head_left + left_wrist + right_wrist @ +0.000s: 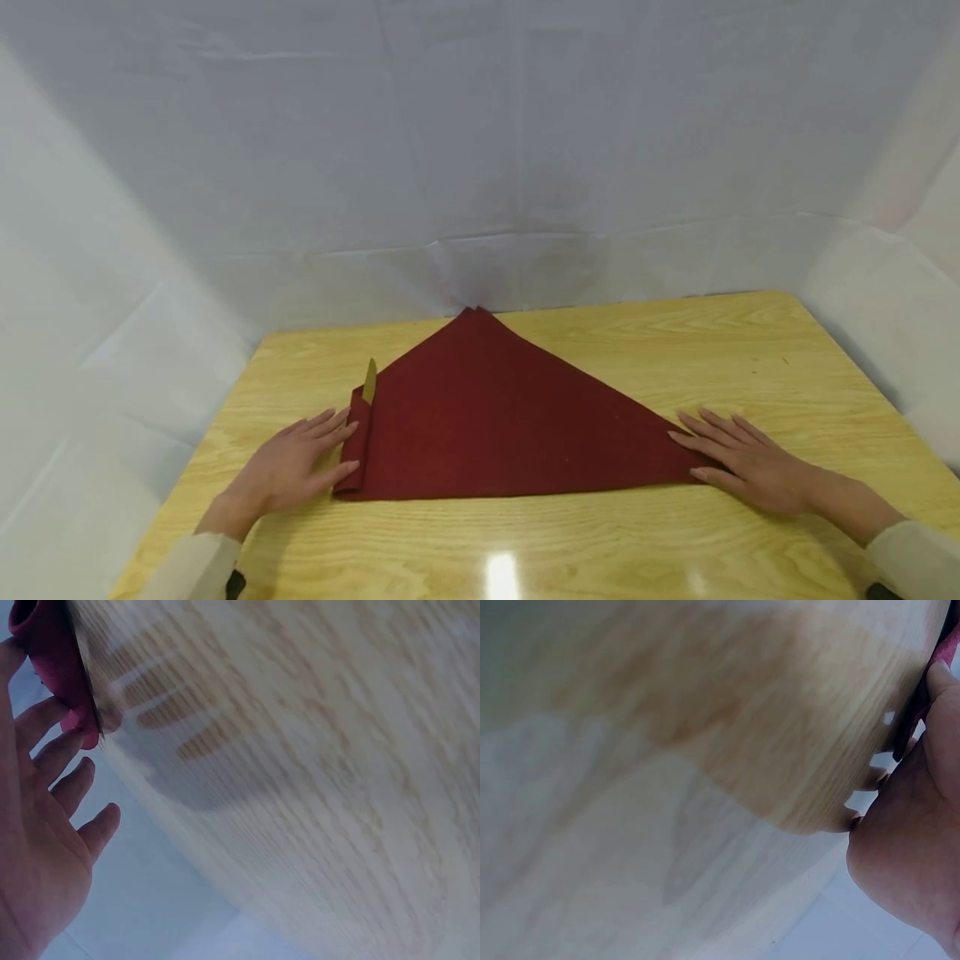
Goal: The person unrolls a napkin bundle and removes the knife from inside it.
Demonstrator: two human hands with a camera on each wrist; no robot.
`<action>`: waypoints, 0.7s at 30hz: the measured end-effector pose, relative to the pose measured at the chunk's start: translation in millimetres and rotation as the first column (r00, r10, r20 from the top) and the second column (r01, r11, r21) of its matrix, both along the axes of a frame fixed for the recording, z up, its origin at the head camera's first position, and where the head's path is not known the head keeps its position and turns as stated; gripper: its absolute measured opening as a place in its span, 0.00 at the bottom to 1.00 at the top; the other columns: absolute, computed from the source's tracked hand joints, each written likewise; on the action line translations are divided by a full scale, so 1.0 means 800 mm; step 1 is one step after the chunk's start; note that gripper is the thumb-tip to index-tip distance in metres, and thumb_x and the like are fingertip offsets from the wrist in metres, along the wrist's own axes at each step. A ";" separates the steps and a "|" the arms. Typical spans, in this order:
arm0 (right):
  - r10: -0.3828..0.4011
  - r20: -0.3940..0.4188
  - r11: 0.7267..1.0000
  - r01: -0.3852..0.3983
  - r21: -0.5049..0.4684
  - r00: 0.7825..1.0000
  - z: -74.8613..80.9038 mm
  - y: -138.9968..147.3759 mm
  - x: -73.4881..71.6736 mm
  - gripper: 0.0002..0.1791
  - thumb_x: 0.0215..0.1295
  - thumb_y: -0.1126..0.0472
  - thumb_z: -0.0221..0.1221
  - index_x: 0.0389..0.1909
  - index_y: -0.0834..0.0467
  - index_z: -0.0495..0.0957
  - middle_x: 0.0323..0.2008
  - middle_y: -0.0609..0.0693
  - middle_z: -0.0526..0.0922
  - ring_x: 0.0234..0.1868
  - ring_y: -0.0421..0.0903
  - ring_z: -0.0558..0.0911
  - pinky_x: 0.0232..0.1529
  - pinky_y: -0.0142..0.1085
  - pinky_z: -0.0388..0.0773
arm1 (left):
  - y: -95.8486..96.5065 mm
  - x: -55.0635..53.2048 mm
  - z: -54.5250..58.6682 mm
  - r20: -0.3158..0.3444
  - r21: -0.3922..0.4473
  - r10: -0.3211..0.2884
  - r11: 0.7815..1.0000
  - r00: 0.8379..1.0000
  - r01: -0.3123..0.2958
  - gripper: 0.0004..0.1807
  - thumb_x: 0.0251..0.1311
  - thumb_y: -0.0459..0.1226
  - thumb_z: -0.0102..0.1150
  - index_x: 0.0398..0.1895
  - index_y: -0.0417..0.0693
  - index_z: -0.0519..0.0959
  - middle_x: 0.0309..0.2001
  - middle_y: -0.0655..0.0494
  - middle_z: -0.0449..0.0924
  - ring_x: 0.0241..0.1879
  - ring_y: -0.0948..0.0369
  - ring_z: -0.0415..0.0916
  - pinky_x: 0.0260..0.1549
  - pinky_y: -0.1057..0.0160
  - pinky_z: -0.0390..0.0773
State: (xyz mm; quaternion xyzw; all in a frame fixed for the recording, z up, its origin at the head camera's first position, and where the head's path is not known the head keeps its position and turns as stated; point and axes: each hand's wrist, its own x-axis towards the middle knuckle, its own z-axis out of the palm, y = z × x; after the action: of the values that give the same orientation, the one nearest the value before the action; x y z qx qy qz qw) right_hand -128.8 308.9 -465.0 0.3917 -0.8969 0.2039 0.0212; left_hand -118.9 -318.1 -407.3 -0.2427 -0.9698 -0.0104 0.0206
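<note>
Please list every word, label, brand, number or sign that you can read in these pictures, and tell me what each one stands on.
None: no readable text shows in any view.
The dark red cloth, the wooden table and the pale backdrop show no lettering.
The tiny dark marks towards the table's far right are too small to make out.

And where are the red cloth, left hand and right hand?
Red cloth (495, 417), head view: middle of its flat part.
Left hand (291, 467), head view: its back.
Right hand (759, 471), head view: its back.
</note>
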 end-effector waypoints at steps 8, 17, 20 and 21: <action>-0.010 0.030 1.000 0.010 0.001 0.999 0.001 -0.001 0.001 0.27 0.73 0.57 0.51 0.71 0.51 0.62 0.72 0.54 0.56 0.74 0.47 0.43 0.65 0.27 0.24 | -0.001 -0.002 -0.005 -0.003 -0.004 0.007 1.000 1.000 -0.007 0.35 0.66 0.59 0.46 0.68 0.47 0.68 0.69 0.48 0.62 0.68 0.47 0.57 0.62 0.46 0.60; -0.039 0.053 0.999 0.038 0.018 0.998 0.000 -0.002 0.001 0.27 0.73 0.56 0.50 0.71 0.49 0.62 0.71 0.55 0.57 0.73 0.53 0.47 0.65 0.27 0.24 | 0.024 -0.013 0.001 -0.029 -0.021 -0.050 0.999 0.998 0.049 0.37 0.65 0.62 0.46 0.71 0.52 0.65 0.70 0.52 0.59 0.69 0.51 0.55 0.63 0.47 0.58; -0.030 0.063 1.000 0.030 0.004 0.998 0.002 -0.003 0.001 0.27 0.74 0.56 0.50 0.72 0.50 0.62 0.72 0.55 0.57 0.74 0.51 0.46 0.65 0.27 0.24 | 0.035 -0.019 0.001 -0.026 -0.031 -0.087 0.996 0.996 0.086 0.37 0.65 0.63 0.44 0.71 0.53 0.65 0.71 0.52 0.59 0.69 0.52 0.55 0.63 0.46 0.58; -0.026 0.062 1.000 0.026 0.002 0.998 0.003 -0.003 0.001 0.27 0.74 0.56 0.50 0.72 0.50 0.62 0.72 0.54 0.56 0.74 0.50 0.45 0.65 0.27 0.23 | 0.037 -0.020 0.001 -0.025 -0.029 -0.094 0.995 0.995 0.093 0.37 0.65 0.63 0.44 0.71 0.54 0.65 0.71 0.53 0.58 0.70 0.53 0.54 0.63 0.46 0.58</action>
State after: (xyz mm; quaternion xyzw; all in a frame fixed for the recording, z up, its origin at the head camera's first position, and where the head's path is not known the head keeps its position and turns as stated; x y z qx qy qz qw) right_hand -128.4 306.2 -463.0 0.3733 -0.9024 0.2153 -0.0043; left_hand -135.0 -288.2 -406.3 -0.2882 -0.9571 0.0055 0.0293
